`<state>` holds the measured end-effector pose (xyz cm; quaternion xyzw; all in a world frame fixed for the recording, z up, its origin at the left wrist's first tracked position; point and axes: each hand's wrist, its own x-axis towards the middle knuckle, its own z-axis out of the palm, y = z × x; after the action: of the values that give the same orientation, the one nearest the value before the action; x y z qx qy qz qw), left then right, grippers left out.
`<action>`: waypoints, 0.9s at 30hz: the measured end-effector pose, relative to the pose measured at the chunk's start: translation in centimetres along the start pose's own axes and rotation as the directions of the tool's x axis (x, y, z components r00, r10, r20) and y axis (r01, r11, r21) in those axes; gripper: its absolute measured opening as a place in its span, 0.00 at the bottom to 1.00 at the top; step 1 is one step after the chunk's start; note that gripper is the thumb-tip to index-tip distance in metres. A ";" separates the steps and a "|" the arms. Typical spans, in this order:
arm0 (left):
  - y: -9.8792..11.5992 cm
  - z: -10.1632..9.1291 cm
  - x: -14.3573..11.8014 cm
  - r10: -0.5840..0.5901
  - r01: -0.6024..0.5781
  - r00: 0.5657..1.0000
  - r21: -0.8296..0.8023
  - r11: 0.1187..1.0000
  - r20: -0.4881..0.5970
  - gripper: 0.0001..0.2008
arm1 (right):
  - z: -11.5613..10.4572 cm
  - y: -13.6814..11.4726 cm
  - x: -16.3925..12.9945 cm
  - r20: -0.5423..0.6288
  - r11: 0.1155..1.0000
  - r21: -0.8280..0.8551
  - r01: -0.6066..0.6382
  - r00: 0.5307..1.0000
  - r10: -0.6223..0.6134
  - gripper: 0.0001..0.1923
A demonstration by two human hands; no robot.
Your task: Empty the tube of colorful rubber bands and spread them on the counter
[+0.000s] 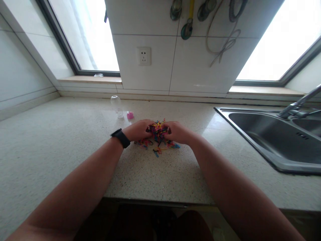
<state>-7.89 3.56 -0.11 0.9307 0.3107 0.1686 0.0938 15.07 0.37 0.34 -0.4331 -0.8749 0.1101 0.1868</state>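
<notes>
A heap of small colourful rubber bands (158, 130) lies on the countertop in front of me. My left hand (141, 130), with a black watch on its wrist, curls around the heap's left side. From the right, my right hand (176, 131) grips the same heap with bent fingers. The bands bunch up between both hands, and some fingertips are hidden in them. Several loose bands (157, 152) are scattered just in front. Beyond my left hand are a clear plastic bottle (116, 107) and a pink cap (130, 115), apart from each other.
The speckled countertop (160, 180) ends at a front edge close to my body. A steel sink (265, 140) with a faucet (298, 105) is set in on the right. Behind stands a tiled wall with a socket (143, 56), between two windows. Pipe fittings and a looped cord hang above.
</notes>
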 end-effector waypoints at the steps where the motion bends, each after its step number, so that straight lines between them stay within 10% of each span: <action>1: 0.0 0.0 0.0 -0.012 0.010 0.999 -0.036 0.999 -0.045 0.15 | 0.0 0.0 0.0 -0.044 0.999 0.038 -0.010 0.999 0.011 0.11; 10: 0.1 -0.1 0.2 -0.120 -0.008 0.942 -0.379 0.926 -0.314 0.19 | 1.0 1.1 0.6 -0.233 0.837 0.546 0.013 0.963 0.137 0.16; 27: 1.0 -0.3 0.0 -0.123 0.027 0.976 -0.463 0.886 -0.178 0.24 | -0.1 0.3 0.3 -0.301 0.933 0.355 0.063 0.952 0.051 0.17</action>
<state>-7.42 2.81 0.47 0.8475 0.3060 0.3270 0.2848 15.15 0.81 0.44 -0.4005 -0.8016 0.1999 0.3963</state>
